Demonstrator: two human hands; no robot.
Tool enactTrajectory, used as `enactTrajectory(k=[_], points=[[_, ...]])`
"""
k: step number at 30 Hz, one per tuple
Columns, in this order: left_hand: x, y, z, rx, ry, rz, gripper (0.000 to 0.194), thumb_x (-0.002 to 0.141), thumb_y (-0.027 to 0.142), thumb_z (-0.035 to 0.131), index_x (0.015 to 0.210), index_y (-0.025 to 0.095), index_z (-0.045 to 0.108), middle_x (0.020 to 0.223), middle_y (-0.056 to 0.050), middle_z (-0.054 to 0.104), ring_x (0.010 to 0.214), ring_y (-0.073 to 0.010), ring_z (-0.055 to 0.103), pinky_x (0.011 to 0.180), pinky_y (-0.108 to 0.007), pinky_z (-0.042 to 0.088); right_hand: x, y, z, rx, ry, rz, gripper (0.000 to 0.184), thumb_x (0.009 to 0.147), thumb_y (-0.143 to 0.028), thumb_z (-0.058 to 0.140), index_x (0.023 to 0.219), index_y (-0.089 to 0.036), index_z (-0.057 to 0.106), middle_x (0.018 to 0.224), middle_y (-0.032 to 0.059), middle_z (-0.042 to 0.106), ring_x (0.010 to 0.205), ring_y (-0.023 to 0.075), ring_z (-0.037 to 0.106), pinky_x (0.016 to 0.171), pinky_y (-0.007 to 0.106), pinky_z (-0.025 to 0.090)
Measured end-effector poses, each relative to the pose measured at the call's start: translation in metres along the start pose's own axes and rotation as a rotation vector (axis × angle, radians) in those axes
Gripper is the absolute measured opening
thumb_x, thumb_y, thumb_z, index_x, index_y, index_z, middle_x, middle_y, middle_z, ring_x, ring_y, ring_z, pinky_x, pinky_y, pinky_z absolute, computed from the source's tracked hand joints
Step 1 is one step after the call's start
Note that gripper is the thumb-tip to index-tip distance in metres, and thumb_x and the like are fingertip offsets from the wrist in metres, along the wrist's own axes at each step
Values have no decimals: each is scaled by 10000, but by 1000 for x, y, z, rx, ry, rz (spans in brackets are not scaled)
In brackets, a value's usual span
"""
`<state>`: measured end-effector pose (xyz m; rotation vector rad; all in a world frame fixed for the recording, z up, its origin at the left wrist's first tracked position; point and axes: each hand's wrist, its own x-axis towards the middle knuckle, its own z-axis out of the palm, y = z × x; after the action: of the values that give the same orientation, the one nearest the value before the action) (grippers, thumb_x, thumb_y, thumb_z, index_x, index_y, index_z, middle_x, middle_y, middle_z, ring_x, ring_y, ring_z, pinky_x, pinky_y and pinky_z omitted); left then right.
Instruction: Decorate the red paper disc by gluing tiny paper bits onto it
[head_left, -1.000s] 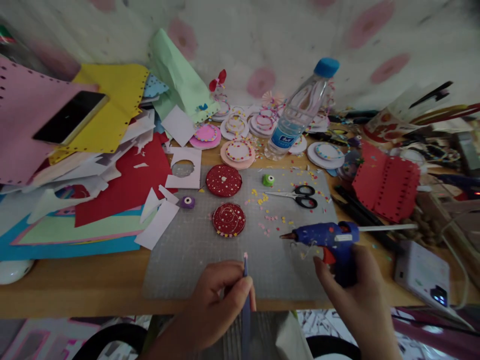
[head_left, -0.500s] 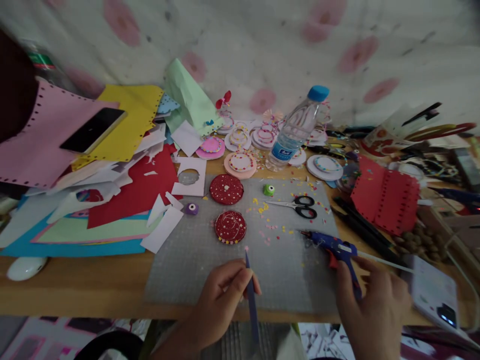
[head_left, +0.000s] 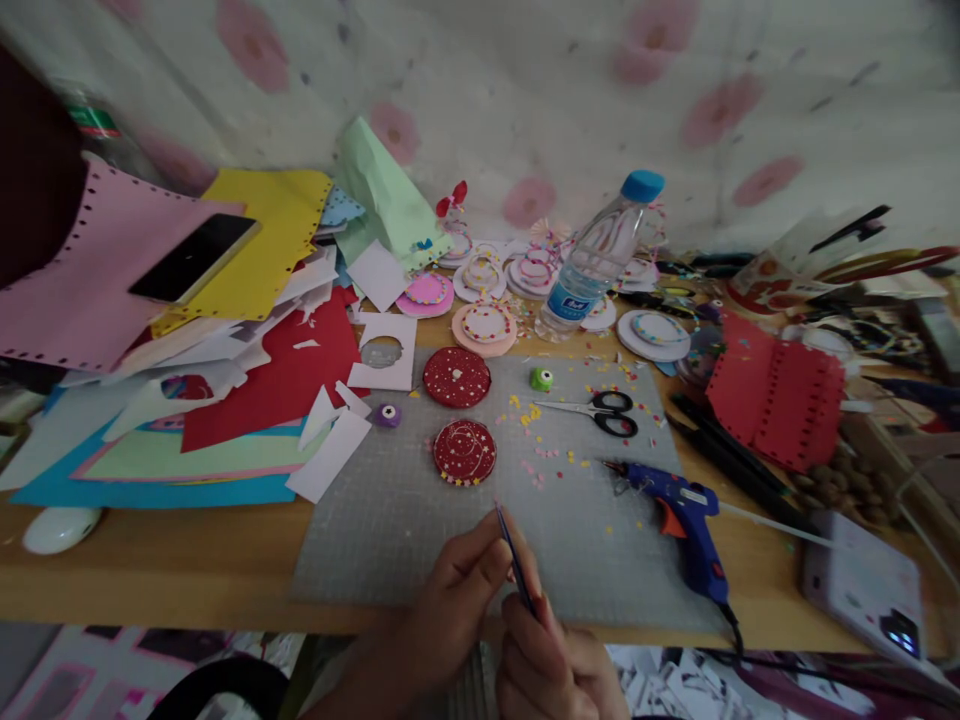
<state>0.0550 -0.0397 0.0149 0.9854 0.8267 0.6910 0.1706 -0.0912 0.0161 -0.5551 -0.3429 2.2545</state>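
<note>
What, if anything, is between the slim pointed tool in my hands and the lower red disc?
Nothing visible; only grey mat shows between the slim tool, held by left hand and right hand, and the lower red disc. The blue glue gun lies off to the right.

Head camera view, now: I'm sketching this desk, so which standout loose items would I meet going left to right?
White mouse → black-screened phone → small purple punch → two dark red discs → small green punch → blue glue gun → pale device with lit display
</note>
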Motion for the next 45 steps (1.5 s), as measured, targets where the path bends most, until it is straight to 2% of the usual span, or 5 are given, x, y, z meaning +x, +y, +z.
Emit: enactTrajectory(k=[5, 10, 13, 25, 45], points=[[-1, -3, 2, -31, 79, -24, 471, 937, 574, 431, 878, 180, 683, 745, -14, 548, 752, -140, 535, 732, -251, 458, 0, 6, -16, 163, -91, -71, 504, 857, -553, 559, 558, -231, 313, 281, -128, 167, 222, 48, 69, 263, 160, 138], [-18, -3, -13, 376, 164, 154, 303, 988, 323, 413, 1147, 208, 645, 1033, -76, 640, 947, -178, 605, 876, -314, 486, -8, -18, -25, -517, 540, -202, 483, 881, -562, 523, 579, -190, 459, 386, -101, 254, 354, 49, 163, 373, 198, 153], [-25, -6, -34, 717, 215, 357, 313, 952, 181, 446, 1231, 223, 583, 1121, -90, 628, 1050, -200, 588, 922, -340, 482, -5, -39, -27, -999, 688, -195, 521, 888, -554, 502, 525, -187, 433, 455, -45, 367, 446, 79, 320, 443, 228, 229], [-5, -13, -63, 1275, 122, 673, 479, 866, 37, 486, 1337, 118, 473, 1306, -151, 579, 1248, -252, 506, 1040, -426, 450, 8, -42, -38, -1323, 684, -165, 482, 914, -474, 425, 529, -214, 298, 503, -51, 278, 477, 86, 289, 454, 245, 207], [4, -10, -55, 1508, 3, 517, 514, 866, 223, 547, 1371, 141, 496, 1470, -167, 455, 1370, -306, 405, 1125, -530, 321, 9, -37, -41, -1501, 692, -180, 452, 936, -409, 417, 547, -211, 300, 482, -48, 341, 458, 92, 333, 478, 256, 209]])
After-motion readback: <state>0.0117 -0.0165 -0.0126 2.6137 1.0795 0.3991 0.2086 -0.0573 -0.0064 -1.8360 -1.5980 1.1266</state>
